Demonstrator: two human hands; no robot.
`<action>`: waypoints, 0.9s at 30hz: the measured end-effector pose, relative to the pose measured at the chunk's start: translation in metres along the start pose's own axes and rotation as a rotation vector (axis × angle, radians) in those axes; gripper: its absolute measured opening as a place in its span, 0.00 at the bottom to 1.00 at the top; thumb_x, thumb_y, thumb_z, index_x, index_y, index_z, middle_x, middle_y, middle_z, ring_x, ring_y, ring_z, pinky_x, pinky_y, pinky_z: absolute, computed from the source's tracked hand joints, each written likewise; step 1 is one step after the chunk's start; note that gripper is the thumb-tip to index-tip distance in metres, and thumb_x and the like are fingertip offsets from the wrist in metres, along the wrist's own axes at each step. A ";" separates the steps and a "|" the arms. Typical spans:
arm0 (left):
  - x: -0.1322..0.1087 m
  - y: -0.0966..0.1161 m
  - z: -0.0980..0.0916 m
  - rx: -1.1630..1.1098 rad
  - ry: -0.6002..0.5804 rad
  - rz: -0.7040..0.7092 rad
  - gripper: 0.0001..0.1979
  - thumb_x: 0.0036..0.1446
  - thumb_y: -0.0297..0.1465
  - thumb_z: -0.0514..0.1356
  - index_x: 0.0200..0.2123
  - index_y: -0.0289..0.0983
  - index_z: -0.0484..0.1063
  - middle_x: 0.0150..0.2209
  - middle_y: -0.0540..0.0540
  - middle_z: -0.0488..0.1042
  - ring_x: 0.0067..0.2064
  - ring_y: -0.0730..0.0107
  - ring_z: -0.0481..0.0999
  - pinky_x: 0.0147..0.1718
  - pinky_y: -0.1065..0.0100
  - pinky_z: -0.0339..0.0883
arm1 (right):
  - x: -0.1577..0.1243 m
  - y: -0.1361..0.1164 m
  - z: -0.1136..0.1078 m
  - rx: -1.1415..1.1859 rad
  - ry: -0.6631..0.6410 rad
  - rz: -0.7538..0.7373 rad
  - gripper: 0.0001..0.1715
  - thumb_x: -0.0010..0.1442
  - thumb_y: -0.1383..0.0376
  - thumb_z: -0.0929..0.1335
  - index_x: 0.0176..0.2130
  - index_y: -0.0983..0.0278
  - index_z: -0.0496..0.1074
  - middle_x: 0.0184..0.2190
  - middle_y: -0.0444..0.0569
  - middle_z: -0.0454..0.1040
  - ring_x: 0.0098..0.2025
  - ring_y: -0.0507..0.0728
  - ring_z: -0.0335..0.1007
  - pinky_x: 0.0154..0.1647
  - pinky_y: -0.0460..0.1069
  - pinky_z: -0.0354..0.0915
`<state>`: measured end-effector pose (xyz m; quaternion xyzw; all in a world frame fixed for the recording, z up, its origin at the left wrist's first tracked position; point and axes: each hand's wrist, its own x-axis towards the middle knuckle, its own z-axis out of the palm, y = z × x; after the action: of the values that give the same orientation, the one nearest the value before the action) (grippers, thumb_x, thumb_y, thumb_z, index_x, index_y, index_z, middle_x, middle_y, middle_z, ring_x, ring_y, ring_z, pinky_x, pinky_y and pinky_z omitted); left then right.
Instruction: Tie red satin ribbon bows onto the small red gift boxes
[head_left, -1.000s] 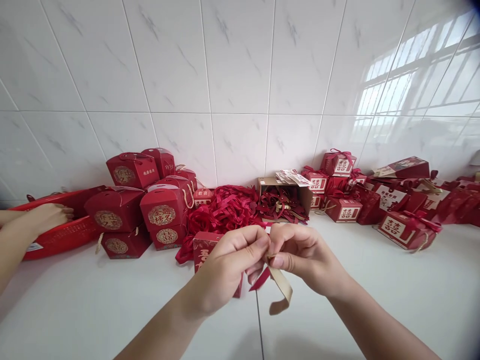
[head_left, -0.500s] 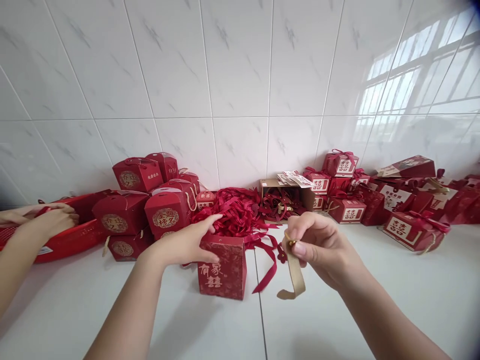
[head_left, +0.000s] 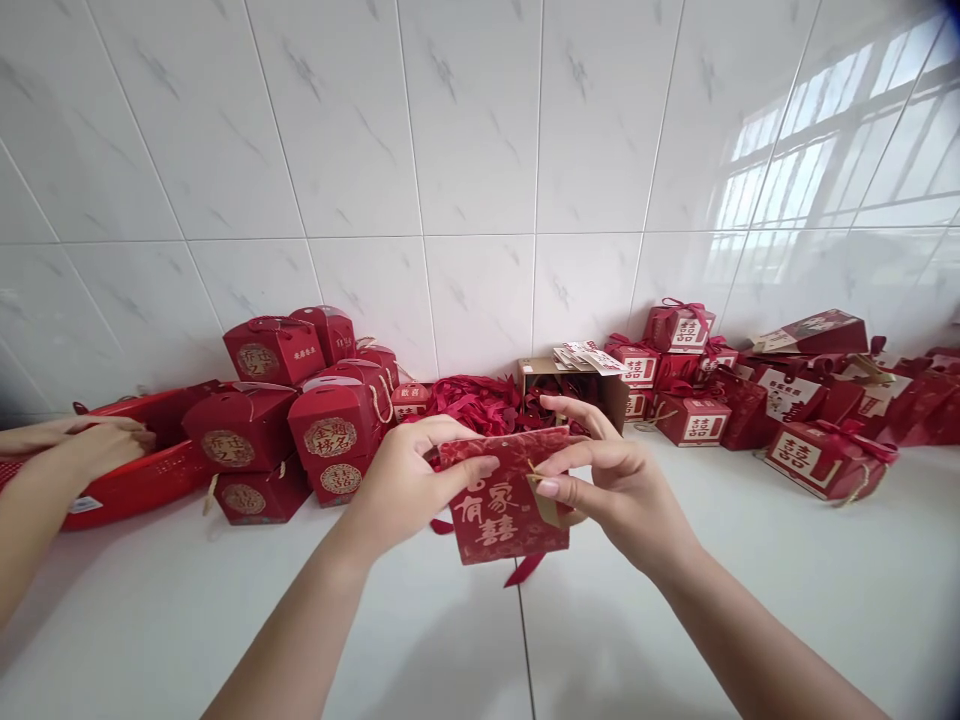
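A red paper bag (head_left: 499, 520) with pale characters on its front is held up above the white surface. My left hand (head_left: 412, 485) grips its upper left side, thumb on the front face and fingers behind. At the bag's right edge, my right hand (head_left: 607, 480) pinches a gold ribbon (head_left: 553, 505) between thumb and index finger, its other fingers raised. Part of the ribbon hangs over the bag's front right side. Behind the bag, a pile of dark red ribbons (head_left: 476, 400) is partly hidden.
Stacked red boxes (head_left: 330, 425) stand at left, beside a red basket (head_left: 142, 480) with another person's hands (head_left: 90, 445) at it. A cardboard box (head_left: 619, 400) with cards on top sits behind my right hand. More red boxes (head_left: 694, 420) line the right.
My left hand has closed on the red bag and lifted it from the surface, towards the right. My right hand has brought the gold ribbon against the bag's right edge.
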<state>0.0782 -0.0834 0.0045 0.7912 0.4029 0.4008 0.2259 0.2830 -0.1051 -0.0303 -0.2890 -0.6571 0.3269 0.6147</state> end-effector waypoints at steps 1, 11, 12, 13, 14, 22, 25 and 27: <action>-0.002 0.003 0.004 0.001 0.007 0.022 0.08 0.54 0.37 0.62 0.31 0.38 0.78 0.31 0.47 0.76 0.33 0.67 0.74 0.33 0.69 0.67 | -0.001 -0.001 0.001 -0.029 0.018 -0.009 0.03 0.48 0.62 0.76 0.27 0.54 0.79 0.40 0.50 0.75 0.64 0.62 0.51 0.56 0.60 0.60; -0.012 0.016 0.013 0.015 0.057 0.089 0.06 0.56 0.34 0.62 0.30 0.41 0.78 0.29 0.49 0.74 0.31 0.71 0.72 0.31 0.72 0.65 | -0.005 -0.002 0.006 -0.220 0.138 -0.038 0.02 0.49 0.61 0.75 0.27 0.55 0.80 0.48 0.51 0.71 0.59 0.64 0.59 0.54 0.58 0.61; -0.012 0.017 0.013 0.016 0.057 0.088 0.06 0.55 0.34 0.62 0.30 0.41 0.79 0.29 0.49 0.74 0.31 0.71 0.72 0.31 0.71 0.65 | -0.005 -0.002 0.006 -0.220 0.143 -0.045 0.02 0.49 0.61 0.75 0.27 0.56 0.80 0.48 0.51 0.71 0.59 0.64 0.60 0.54 0.58 0.62; -0.012 0.017 0.013 0.016 0.055 0.087 0.06 0.55 0.34 0.62 0.31 0.41 0.79 0.29 0.49 0.74 0.31 0.71 0.72 0.31 0.71 0.65 | -0.005 -0.002 0.006 -0.220 0.145 -0.052 0.02 0.49 0.61 0.75 0.27 0.56 0.80 0.48 0.51 0.71 0.58 0.65 0.60 0.53 0.58 0.63; -0.012 0.017 0.013 0.016 0.053 0.085 0.06 0.56 0.35 0.62 0.31 0.41 0.79 0.29 0.49 0.74 0.31 0.71 0.72 0.31 0.71 0.65 | -0.005 -0.002 0.006 -0.221 0.147 -0.060 0.02 0.49 0.62 0.75 0.27 0.56 0.80 0.48 0.51 0.71 0.58 0.65 0.61 0.52 0.58 0.63; -0.013 0.016 0.020 -0.021 0.028 0.147 0.06 0.55 0.35 0.62 0.33 0.42 0.79 0.30 0.48 0.74 0.32 0.70 0.73 0.32 0.71 0.66 | -0.007 -0.001 0.009 -0.223 0.242 -0.161 0.12 0.50 0.63 0.75 0.36 0.58 0.72 0.48 0.50 0.71 0.53 0.61 0.66 0.48 0.55 0.66; -0.014 0.017 0.022 -0.027 0.047 0.157 0.06 0.55 0.35 0.62 0.35 0.42 0.78 0.32 0.48 0.73 0.33 0.70 0.72 0.32 0.70 0.66 | -0.007 0.001 0.009 -0.038 0.143 0.041 0.17 0.50 0.60 0.74 0.37 0.60 0.68 0.36 0.48 0.75 0.35 0.56 0.73 0.33 0.50 0.69; -0.014 0.018 0.025 0.036 0.042 0.123 0.08 0.53 0.37 0.64 0.35 0.42 0.76 0.32 0.49 0.73 0.33 0.68 0.72 0.33 0.69 0.66 | -0.006 0.003 0.009 0.088 0.074 0.179 0.16 0.51 0.57 0.73 0.31 0.62 0.65 0.21 0.42 0.71 0.19 0.50 0.64 0.19 0.45 0.61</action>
<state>0.1018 -0.1064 -0.0035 0.8098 0.3651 0.4233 0.1781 0.2740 -0.1090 -0.0366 -0.3312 -0.5904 0.3983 0.6189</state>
